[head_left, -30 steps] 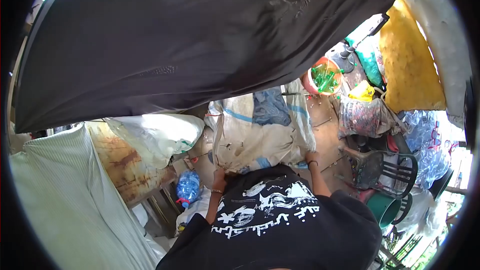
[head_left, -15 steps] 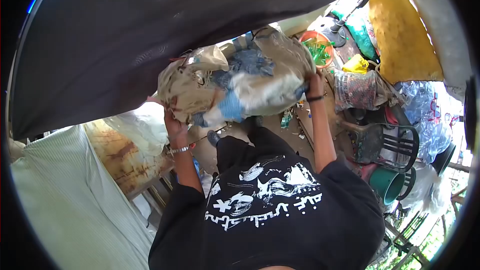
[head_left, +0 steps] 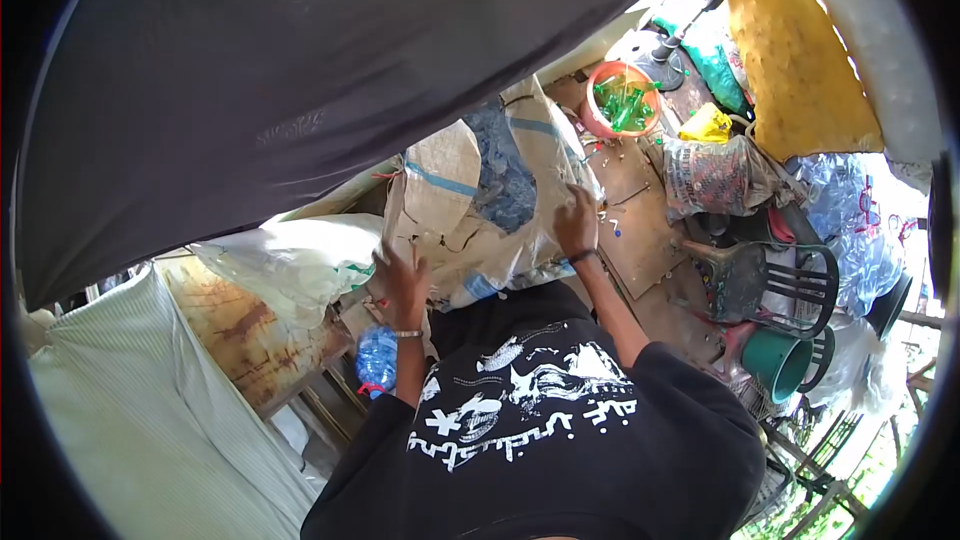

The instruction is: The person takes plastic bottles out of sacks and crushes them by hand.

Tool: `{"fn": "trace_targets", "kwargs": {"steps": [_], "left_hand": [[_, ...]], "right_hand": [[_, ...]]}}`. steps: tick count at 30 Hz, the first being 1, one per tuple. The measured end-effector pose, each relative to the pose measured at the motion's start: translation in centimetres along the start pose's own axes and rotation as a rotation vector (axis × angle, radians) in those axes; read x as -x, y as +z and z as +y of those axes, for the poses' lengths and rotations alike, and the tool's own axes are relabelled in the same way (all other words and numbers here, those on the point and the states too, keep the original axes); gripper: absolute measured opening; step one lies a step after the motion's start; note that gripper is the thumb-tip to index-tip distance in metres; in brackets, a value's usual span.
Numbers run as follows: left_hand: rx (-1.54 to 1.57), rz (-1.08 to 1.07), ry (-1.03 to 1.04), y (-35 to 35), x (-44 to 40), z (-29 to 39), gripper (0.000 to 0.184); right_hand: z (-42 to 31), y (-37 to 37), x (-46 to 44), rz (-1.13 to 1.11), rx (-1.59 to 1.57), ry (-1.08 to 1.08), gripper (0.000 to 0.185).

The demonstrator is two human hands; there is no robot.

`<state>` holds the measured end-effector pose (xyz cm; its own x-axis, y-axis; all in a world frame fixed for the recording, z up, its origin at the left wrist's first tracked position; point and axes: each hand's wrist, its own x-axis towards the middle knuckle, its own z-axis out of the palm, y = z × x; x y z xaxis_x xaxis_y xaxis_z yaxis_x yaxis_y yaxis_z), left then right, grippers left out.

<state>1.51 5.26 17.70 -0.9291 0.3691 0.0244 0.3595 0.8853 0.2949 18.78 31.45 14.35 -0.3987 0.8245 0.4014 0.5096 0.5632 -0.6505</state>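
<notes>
On my far left I am seeing a dark cloth (head_left: 300, 70) stretching across. On my near left a pale striped sheet (head_left: 160, 400) is hanging beside a rust-stained panel (head_left: 240, 330), and 1 blue bottle (head_left: 377, 352) is showing to the panel's right. On the far right 1 orange bucket (head_left: 597, 125) is holding green bottles (head_left: 625, 107), and a yellow sheet (head_left: 805, 60) is hanging farther right. Nearer on the right, I am seeing 1 dark chair (head_left: 738, 280) lying just beyond 1 green bucket (head_left: 760, 355).

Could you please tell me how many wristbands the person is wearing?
2 in view: a pale band near the left hand and a dark band near the right hand; others could be hidden.
</notes>
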Motion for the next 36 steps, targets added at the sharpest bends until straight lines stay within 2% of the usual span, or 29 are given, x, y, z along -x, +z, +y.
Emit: {"fn": "trace_targets", "kwargs": {"steps": [1,2,3,4,6,7,8,9,10,11,12,14,16,17,19,21,22,24,25,26,27,28,30,32,34,36], "left_hand": [[-0.035,0.053,0.159,0.0,-1.3,1.6,0.058],[0.199,-0.045,0.284,0.5,-2.4,2.9,0.055],[0.440,-0.143,0.403,1.3,-3.4,4.2,0.053],[0.446,-0.148,0.405,3.0,-4.1,5.6,0.053],[1.061,-0.556,0.099,8.2,-5.1,7.4,0.043],[1.070,-0.558,0.101,11.5,-5.7,7.1,0.043],[0.901,-0.514,0.236,15.4,-6.2,6.5,0.040],[0.724,-0.471,0.364,18.7,-6.8,5.7,0.037],[0.728,-0.477,0.361,21.1,-7.3,4.6,0.037],[0.568,-0.583,0.324,23.3,-7.4,3.5,0.038],[0.413,-0.690,0.286,25.6,-7.3,2.6,0.040],[0.435,-0.715,0.168,29.5,-6.5,2.4,0.040],[0.287,-0.979,0.153,31.4,-7.2,2.5,0.040],[0.320,-1.183,0.072,32.7,-7.4,2.9,0.041],[0.292,-1.544,-0.189,32.9,-8.9,5.9,0.043],[0.388,-1.176,0.287,42.6,-4.2,3.1,0.041],[0.374,-1.179,0.297,43.1,-5.4,4.1,0.041],[0.401,-1.112,0.099,39.5,-7.0,5.6,0.045],[0.384,-1.134,0.087,42.1,-6.1,3.6,0.045],[0.501,-1.118,-0.008,44.1,-5.1,1.9,0.046],[0.621,-1.092,-0.105,44.3,-4.5,1.1,0.047],[0.616,-1.100,-0.113,44.0,-4.2,0.5,0.047],[0.738,-1.334,-0.604,42.6,-5.2,0.1,0.047],[0.712,-1.333,-0.606,40.7,-5.9,0.4,0.045],[0.763,-1.310,-0.711,39.0,-6.1,1.0,0.043],[0.731,-1.324,-0.697,38.8,-7.1,0.6,0.041]], "right_hand": [[-0.6,1.8,0.0,-0.182,-0.169,0.118,0.028],[-0.7,3.7,0.2,-0.362,-0.336,0.237,0.026],[0.0,6.4,0.4,-0.504,-0.398,0.187,0.024],[1.1,9.6,1.0,-0.643,-0.459,0.131,0.023],[2.9,15.9,2.9,-0.797,-0.242,0.076,0.030],[4.2,17.9,3.7,-1.034,0.026,-0.047,0.032],[5.5,19.9,4.5,-1.254,0.268,-0.234,0.036],[6.5,20.5,5.2,-1.418,0.344,-0.237,0.036],[7.2,20.6,5.7,-1.508,0.355,-0.114,0.037],[7.9,20.6,6.1,-1.557,0.369,0.006,0.037],[8.8,20.7,6.2,-1.580,0.404,0.102,0.037],[10.7,22.2,5.7,-1.561,0.551,0.216,0.038],[11.8,26.6,4.1,-1.416,0.638,0.337,0.039],[11.1,28.9,2.2,-1.271,0.472,0.497,0.032],[14.9,36.3,2.4,-1.038,0.289,0.648,0.043],[19.4,42.1,3.0,-0.874,0.298,0.692,0.041],[21.8,44.4,3.7,-0.862,0.362,0.676,0.041],[25.8,47.1,6.0,-0.899,0.453,0.639,0.039],[27.1,47.9,7.2,-0.934,0.492,0.604,0.038],[27.9,47.9,8.5,-0.977,0.522,0.568,0.038],[28.3,47.6,9.8,-1.019,0.544,0.532,0.037],[28.4,46.8,10.7,-1.051,0.560,0.498,0.036],[27.6,44.6,11.9,-1.113,0.587,0.435,0.035],[26.6,42.8,13.0,-1.176,0.615,0.386,0.034],[25.5,41.6,14.2,-1.245,0.626,0.348,0.032],[24.2,41.2,14.9,-1.293,0.621,0.309,0.031]]}}
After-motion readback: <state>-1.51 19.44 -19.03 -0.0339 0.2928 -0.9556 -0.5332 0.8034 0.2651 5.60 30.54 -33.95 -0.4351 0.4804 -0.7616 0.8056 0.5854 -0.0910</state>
